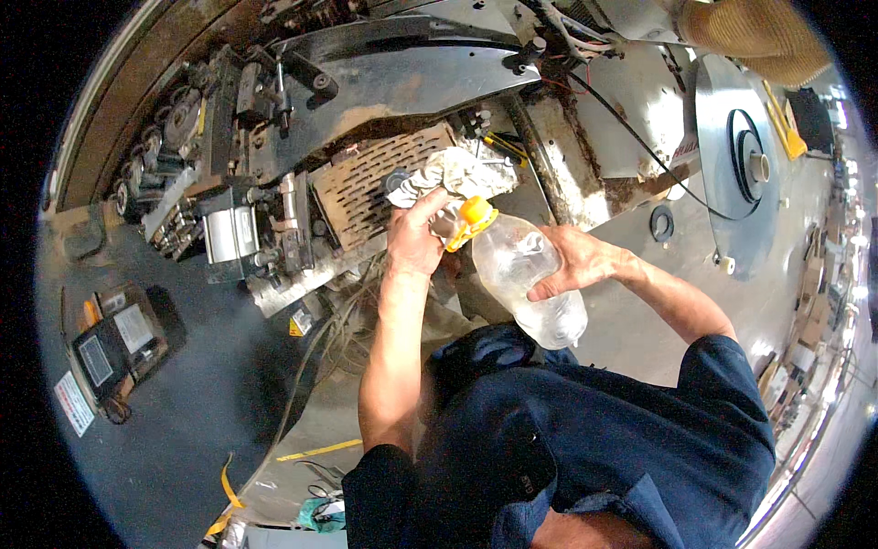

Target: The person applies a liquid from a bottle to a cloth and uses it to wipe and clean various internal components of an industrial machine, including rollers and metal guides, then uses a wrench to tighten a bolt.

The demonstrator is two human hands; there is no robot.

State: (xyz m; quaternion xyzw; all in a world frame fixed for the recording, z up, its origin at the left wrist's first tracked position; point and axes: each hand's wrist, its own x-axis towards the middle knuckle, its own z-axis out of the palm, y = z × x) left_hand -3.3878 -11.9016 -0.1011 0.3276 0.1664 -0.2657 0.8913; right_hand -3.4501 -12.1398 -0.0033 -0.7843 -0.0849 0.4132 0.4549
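My right hand (581,261) is wrapped round a clear plastic bottle (519,270) that has a yellow cap (476,212). The bottle is tilted, its cap pointing up and left toward my other hand. My left hand (416,240) is closed on a crumpled white rag (457,174) with dark smudges, which spreads out beyond the thumb. Between the left fingers and the cap is a small greyish, shiny patch, too unclear to name. The left fingertips are partly hidden.
A slotted brown plate (366,188) lies beyond my hands, within machine parts and a silver cylinder (229,233). A large metal disc (741,169) is on the right, with a black ring (661,223) nearby. A dark cable (640,146) curves across. Control box (117,337) at left.
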